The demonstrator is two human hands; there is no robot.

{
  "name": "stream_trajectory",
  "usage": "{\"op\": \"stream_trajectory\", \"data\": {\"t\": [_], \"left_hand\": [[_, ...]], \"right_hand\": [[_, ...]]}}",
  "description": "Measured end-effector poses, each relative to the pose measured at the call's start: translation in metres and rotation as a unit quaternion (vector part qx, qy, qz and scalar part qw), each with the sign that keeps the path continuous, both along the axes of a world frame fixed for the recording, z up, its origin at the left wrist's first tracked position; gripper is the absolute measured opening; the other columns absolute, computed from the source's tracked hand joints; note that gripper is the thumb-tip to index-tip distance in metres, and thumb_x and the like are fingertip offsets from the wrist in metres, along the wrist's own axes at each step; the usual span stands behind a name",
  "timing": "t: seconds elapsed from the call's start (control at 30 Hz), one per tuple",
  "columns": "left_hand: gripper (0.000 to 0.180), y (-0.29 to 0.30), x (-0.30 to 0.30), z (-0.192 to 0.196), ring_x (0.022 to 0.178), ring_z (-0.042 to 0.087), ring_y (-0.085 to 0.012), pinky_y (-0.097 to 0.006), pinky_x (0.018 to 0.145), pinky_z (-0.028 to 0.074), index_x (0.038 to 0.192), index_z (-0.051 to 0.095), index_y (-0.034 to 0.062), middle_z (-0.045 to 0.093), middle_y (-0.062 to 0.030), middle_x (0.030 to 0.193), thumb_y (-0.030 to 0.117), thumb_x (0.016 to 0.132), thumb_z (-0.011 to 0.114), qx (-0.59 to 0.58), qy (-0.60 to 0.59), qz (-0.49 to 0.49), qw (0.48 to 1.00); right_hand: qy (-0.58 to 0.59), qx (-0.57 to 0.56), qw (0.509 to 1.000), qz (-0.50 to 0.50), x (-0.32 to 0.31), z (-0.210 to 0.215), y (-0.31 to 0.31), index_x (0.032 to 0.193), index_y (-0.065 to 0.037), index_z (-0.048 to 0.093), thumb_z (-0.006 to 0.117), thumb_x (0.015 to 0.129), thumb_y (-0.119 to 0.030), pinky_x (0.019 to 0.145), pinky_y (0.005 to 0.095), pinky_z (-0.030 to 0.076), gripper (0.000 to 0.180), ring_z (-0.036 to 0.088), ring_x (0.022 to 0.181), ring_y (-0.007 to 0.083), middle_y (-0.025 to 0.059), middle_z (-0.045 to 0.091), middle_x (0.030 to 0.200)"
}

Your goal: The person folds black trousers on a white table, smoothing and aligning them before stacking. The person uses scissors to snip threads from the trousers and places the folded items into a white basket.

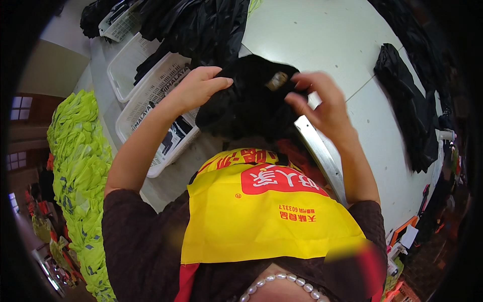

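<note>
A black fabric piece (241,103) with a small gold-brown label (277,80) is spread in front of my body. My left hand (198,88) holds its left edge, thumb along the cloth and the other fingers partly hidden. On the other side my right hand (324,100), slightly blurred, has thumb and forefinger bent around the right edge beside the label. The yellow apron (266,211) I wear lies just below the cloth.
White plastic baskets (166,163) stand to the left, holding dark printed pieces. Black garments (201,30) are heaped at the far side, and another black garment (410,110) lies right on the pale table (322,35). A metal strip (319,156) is near my right forearm. Neon-yellow garments (80,191) pile up left.
</note>
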State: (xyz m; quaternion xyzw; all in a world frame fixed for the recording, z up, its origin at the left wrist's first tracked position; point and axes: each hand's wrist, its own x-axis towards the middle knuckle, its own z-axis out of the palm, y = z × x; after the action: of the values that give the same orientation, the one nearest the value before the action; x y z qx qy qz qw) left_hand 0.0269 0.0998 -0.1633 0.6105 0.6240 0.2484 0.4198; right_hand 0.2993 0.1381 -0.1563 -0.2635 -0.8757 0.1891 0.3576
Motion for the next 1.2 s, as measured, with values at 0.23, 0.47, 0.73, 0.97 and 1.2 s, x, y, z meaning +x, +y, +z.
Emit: {"op": "stream_trajectory", "data": {"t": [0.23,0.47,0.73,0.97,1.2], "left_hand": [[0.015,-0.024,-0.001,0.018,0.061,0.05,-0.0019,-0.018,0.055,0.039,0.082,0.062,0.0035,0.056,0.0062,0.07,0.018,0.083,0.06,-0.063,-0.212,0.025,0.975],[0.016,-0.06,-0.069,0.056,0.037,0.037,-0.0032,-0.016,0.036,0.027,0.075,0.055,0.0072,0.051,0.0041,0.062,0.018,0.081,0.064,-0.012,-0.088,0.153,0.984],[0.011,-0.09,-0.102,0.061,0.079,0.055,-0.0101,-0.02,0.067,0.042,0.074,0.05,0.0048,0.056,-0.0033,0.079,-0.002,0.071,0.058,0.167,0.145,0.163,0.961],[0.04,-0.106,-0.085,0.064,0.107,0.054,-0.0297,-0.032,0.09,0.043,0.101,0.061,0.003,0.056,-0.016,0.117,-0.015,0.068,0.046,0.259,0.202,-0.084,0.941],[0.025,-0.124,-0.048,0.05,0.112,0.048,-0.0337,-0.039,0.094,0.039,0.075,0.061,0.0003,0.051,-0.0183,0.122,0.026,0.074,0.063,0.239,0.288,-0.074,0.924]], "right_hand": [[-0.27,0.096,0.956,0.057,-0.024,-0.045,-0.012,0.108,-0.009,0.056,0.071,0.068,-0.039,0.09,0.0401,0.034,0.053,0.048,0.098,0.0251,0.0071,0.058,0.088],[-0.429,0.128,0.894,0.008,0.002,-0.034,0.018,0.072,-0.012,0.066,0.072,0.062,-0.036,0.085,0.0339,0.034,0.027,0.048,0.09,0.0203,0.0029,0.057,0.074],[-0.336,0.217,0.916,-0.013,0.025,0.013,0.032,0.061,-0.011,0.06,0.069,0.069,-0.023,0.095,0.0356,0.032,0.017,0.051,0.088,0.0182,0.0008,0.056,0.07],[-0.311,0.264,0.913,-0.009,0.037,0.048,0.044,0.065,-0.009,0.056,0.074,0.068,-0.024,0.086,0.0329,0.042,0.023,0.053,0.076,0.0201,0.0033,0.056,0.065],[-0.283,0.25,0.921,-0.091,0.048,0.067,0.043,0.076,-0.008,0.06,0.075,0.067,-0.023,0.081,0.0326,0.043,0.024,0.053,0.07,0.0209,0.0056,0.057,0.064]]}}
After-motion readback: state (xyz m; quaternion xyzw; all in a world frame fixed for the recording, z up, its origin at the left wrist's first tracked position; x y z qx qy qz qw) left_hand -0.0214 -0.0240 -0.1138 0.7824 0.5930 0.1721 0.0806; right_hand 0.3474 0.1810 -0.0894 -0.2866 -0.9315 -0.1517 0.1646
